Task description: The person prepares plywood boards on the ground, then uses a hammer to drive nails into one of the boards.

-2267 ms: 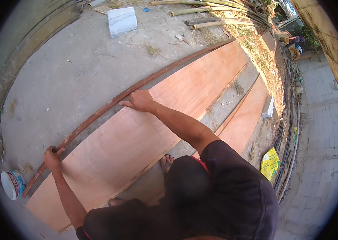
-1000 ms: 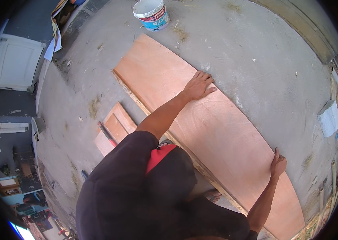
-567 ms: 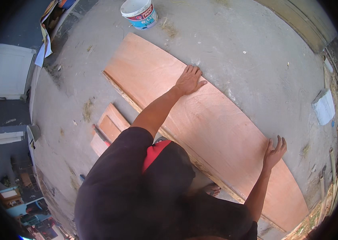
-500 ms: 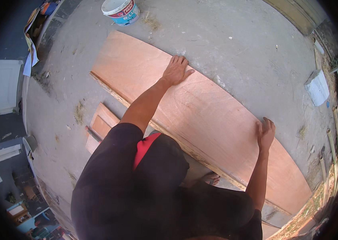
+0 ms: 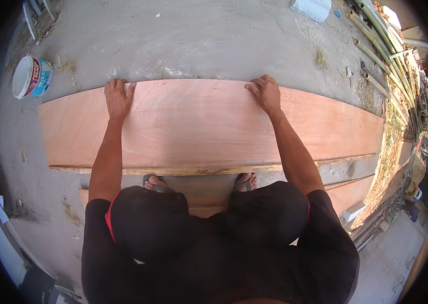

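plywood sheet (image 5: 209, 126) laid flat on concrete floor (image 5: 199, 40), long axis left-right | left hand (image 5: 118, 97) and right hand (image 5: 265, 93) spread flat, unclenched, on far edge, equally near | paint bucket (image 5: 31, 77) far left

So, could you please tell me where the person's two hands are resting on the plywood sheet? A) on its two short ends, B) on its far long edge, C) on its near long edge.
B: the left hand and right hand both lie at the far edge of the plywood sheet.
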Action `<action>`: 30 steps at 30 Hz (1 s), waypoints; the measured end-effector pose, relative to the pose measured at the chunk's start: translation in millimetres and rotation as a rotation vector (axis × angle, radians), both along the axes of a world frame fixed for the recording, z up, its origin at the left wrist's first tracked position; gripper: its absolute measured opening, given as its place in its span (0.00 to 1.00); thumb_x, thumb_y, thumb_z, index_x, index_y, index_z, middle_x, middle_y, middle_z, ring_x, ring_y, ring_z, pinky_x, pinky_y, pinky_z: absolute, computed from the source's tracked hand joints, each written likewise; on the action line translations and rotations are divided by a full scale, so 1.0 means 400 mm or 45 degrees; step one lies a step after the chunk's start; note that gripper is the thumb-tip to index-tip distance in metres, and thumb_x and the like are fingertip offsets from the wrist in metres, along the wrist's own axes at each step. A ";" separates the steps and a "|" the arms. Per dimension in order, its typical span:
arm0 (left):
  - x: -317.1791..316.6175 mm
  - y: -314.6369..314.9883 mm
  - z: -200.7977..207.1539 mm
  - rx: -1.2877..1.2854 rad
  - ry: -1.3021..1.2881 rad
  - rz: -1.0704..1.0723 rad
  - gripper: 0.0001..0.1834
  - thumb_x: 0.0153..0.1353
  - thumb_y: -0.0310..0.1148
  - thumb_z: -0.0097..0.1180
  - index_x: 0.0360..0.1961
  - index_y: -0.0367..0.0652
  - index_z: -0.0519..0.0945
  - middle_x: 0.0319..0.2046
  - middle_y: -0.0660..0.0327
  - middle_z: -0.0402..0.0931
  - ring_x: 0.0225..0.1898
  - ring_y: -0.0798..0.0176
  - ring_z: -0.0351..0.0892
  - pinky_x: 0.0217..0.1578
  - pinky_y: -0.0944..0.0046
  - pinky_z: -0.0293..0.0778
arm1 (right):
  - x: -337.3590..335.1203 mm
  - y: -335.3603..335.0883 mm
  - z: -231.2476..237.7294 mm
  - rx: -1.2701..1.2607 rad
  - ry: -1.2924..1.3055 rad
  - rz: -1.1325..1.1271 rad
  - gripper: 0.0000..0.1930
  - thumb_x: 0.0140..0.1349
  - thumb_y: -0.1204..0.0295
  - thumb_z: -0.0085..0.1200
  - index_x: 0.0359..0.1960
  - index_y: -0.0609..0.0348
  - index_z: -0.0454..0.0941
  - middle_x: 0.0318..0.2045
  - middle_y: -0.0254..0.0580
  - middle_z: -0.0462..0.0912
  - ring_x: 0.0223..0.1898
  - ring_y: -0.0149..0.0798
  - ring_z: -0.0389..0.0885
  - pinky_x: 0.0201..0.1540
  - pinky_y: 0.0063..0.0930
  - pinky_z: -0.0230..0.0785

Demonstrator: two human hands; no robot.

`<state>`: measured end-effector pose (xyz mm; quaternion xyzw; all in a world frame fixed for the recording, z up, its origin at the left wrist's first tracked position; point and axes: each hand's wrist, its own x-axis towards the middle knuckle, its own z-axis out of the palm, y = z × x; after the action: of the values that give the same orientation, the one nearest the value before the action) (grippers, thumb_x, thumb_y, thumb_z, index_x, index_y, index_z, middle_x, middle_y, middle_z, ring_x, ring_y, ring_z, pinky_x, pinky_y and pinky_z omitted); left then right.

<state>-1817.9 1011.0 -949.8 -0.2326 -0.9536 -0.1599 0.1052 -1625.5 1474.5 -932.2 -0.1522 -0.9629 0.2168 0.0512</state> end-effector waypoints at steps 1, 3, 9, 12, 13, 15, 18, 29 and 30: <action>0.002 0.000 -0.011 0.008 0.029 0.006 0.22 0.67 0.47 0.61 0.45 0.35 0.82 0.47 0.48 0.76 0.52 0.42 0.72 0.58 0.44 0.66 | 0.006 0.001 -0.003 -0.003 0.044 0.002 0.16 0.60 0.56 0.68 0.38 0.56 0.89 0.39 0.43 0.83 0.43 0.50 0.78 0.48 0.44 0.73; 0.002 0.003 -0.009 0.040 0.021 -0.006 0.21 0.67 0.46 0.62 0.44 0.36 0.83 0.47 0.49 0.77 0.52 0.43 0.72 0.58 0.45 0.67 | 0.011 -0.001 -0.020 -0.017 0.067 -0.032 0.15 0.60 0.56 0.68 0.37 0.56 0.89 0.38 0.43 0.83 0.43 0.49 0.78 0.48 0.44 0.73; -0.004 0.006 -0.015 0.082 0.009 0.037 0.19 0.65 0.46 0.64 0.40 0.38 0.85 0.44 0.52 0.78 0.50 0.45 0.73 0.57 0.47 0.68 | -0.010 0.016 -0.041 -0.077 0.111 -0.061 0.14 0.59 0.58 0.68 0.34 0.55 0.89 0.37 0.44 0.84 0.43 0.49 0.79 0.47 0.44 0.72; -0.010 0.014 -0.024 0.048 0.101 0.062 0.21 0.64 0.48 0.64 0.40 0.38 0.85 0.43 0.52 0.78 0.50 0.46 0.73 0.56 0.47 0.69 | -0.029 0.039 -0.032 -0.133 0.046 -0.021 0.14 0.61 0.58 0.67 0.34 0.57 0.89 0.37 0.49 0.84 0.43 0.52 0.81 0.47 0.45 0.72; -0.010 -0.002 -0.028 0.063 0.060 0.094 0.21 0.64 0.49 0.64 0.39 0.38 0.86 0.43 0.52 0.78 0.50 0.46 0.73 0.56 0.47 0.69 | -0.049 0.036 -0.024 -0.129 0.039 0.030 0.16 0.62 0.58 0.66 0.39 0.58 0.85 0.42 0.52 0.81 0.46 0.55 0.78 0.50 0.47 0.70; -0.003 -0.016 -0.005 0.013 0.026 0.188 0.22 0.65 0.51 0.61 0.42 0.40 0.86 0.49 0.52 0.76 0.56 0.47 0.69 0.61 0.46 0.64 | -0.045 0.021 -0.014 -0.012 0.097 0.056 0.22 0.64 0.56 0.63 0.49 0.60 0.76 0.50 0.59 0.73 0.54 0.60 0.72 0.57 0.51 0.66; 0.012 0.013 0.052 -0.112 -0.125 0.279 0.25 0.68 0.54 0.56 0.50 0.43 0.86 0.65 0.47 0.70 0.71 0.46 0.60 0.73 0.40 0.50 | 0.004 -0.010 -0.040 0.124 0.143 0.017 0.33 0.67 0.54 0.60 0.65 0.64 0.64 0.64 0.69 0.63 0.65 0.67 0.62 0.66 0.56 0.59; 0.717 -0.189 0.180 0.399 -0.558 0.353 0.41 0.63 0.44 0.63 0.74 0.45 0.62 0.75 0.44 0.56 0.75 0.40 0.55 0.74 0.44 0.55 | 0.526 -0.016 -0.092 0.409 -0.095 0.612 0.38 0.71 0.54 0.56 0.74 0.67 0.60 0.71 0.70 0.61 0.72 0.67 0.60 0.71 0.57 0.57; 0.792 -0.233 0.194 0.398 -0.576 0.558 0.40 0.62 0.41 0.65 0.73 0.45 0.65 0.74 0.45 0.57 0.74 0.40 0.58 0.73 0.46 0.58 | 0.541 -0.006 -0.092 0.375 -0.184 0.560 0.37 0.71 0.54 0.56 0.73 0.67 0.61 0.71 0.69 0.62 0.71 0.67 0.61 0.71 0.57 0.58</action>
<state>-1501.2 917.9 -872.2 0.0379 -0.9439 -0.3252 -0.0425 -1408.9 1472.2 -968.9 0.0548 -0.9951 0.0690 -0.0444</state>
